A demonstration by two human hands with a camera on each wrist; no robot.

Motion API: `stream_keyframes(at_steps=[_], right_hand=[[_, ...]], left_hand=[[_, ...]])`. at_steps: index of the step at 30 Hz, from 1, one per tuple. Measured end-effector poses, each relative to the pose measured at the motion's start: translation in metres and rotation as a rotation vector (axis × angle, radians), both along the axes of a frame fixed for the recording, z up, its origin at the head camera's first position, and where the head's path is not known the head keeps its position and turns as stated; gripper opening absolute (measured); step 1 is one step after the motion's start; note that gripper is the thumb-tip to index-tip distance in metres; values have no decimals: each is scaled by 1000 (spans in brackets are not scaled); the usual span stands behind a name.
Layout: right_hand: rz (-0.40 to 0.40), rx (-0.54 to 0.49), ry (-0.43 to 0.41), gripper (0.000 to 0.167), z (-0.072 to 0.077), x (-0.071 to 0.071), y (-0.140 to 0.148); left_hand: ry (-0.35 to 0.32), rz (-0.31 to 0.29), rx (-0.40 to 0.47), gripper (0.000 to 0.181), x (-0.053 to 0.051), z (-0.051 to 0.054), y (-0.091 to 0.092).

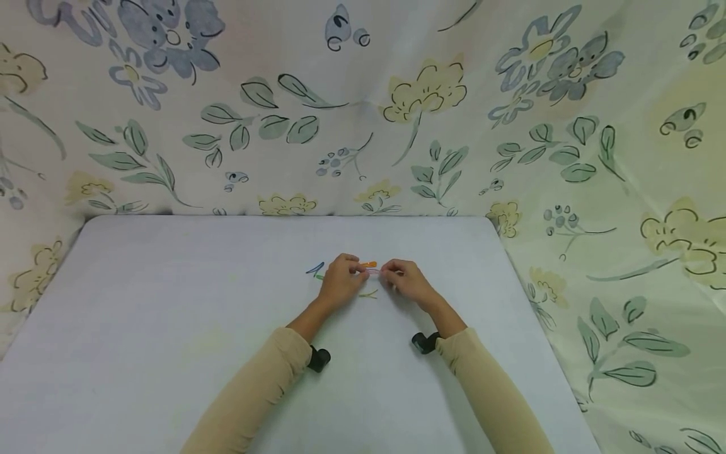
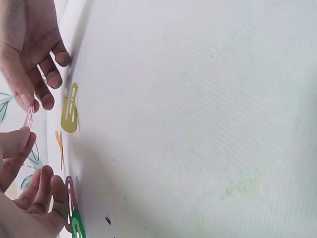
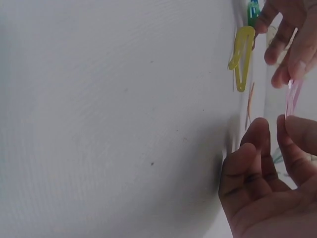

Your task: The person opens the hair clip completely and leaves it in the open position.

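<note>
Both hands pinch a pink snap hair clip [image 1: 373,271] a little above the table, one at each end. My left hand [image 1: 342,280] grips one end between thumb and forefinger; its other fingers bend loosely. At the opposite end, my right hand [image 1: 409,282] has thumb and index finger on the clip [image 3: 293,96]. A yellow snap clip [image 2: 70,111], opened out, lies on the near side of the hands. Behind them is an orange clip [image 1: 370,264]. Beside the left hand lie a green clip [image 2: 77,225] and a blue clip [image 1: 315,269].
The white table [image 1: 170,315] has its far edge beyond the hands. Floral cloth [image 1: 363,126] hangs behind the table and along its sides. Black wrist cameras [image 1: 320,360] sit at both cuffs.
</note>
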State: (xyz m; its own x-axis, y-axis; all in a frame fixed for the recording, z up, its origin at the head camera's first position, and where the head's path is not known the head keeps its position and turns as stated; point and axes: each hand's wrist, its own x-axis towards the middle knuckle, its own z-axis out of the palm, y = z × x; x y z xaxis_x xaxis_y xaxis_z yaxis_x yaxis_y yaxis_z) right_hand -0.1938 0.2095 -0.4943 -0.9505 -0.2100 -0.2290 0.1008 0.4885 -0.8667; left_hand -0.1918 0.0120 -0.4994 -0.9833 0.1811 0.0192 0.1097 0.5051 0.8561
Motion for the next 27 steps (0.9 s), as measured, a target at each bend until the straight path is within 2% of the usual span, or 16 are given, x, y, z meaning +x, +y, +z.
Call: stream_keyframes(at_steps=[6,11,17,27], right_hand=[[-32,-74,-41,21,4,-1,0],[-28,-95,-65,24,6,-2,2],[20,-180,-100,26,6,-3,8],[100,-266,-115,30,11,-1,9]], left_hand=[[-27,-10,94,18,-3,4,-3],[-56,-11,155,15,-5,7,-7],[-125,-63,191,17,-8,8,-12],[-230,-85,233,22,-7,11,-18]])
